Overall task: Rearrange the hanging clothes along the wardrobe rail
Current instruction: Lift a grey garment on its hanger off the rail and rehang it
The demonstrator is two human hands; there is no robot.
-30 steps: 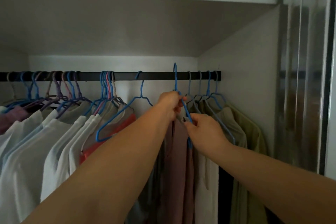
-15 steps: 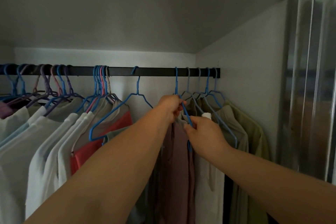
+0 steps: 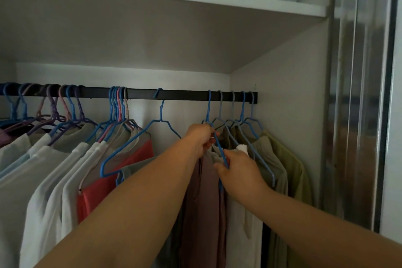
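Both hands grasp one blue hanger (image 3: pixel 219 148), hooked on the rail (image 3: pixel 185 95): left hand (image 3: pixel 201 137) near its neck, right hand (image 3: pixel 236 166) lower, over a mauve garment (image 3: pixel 204 202).

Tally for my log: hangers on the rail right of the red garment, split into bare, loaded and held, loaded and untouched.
Bare hanger: 1
Held loaded hanger, in the grip of left hand and right hand: 1
Untouched loaded hangers: 4
Total: 6
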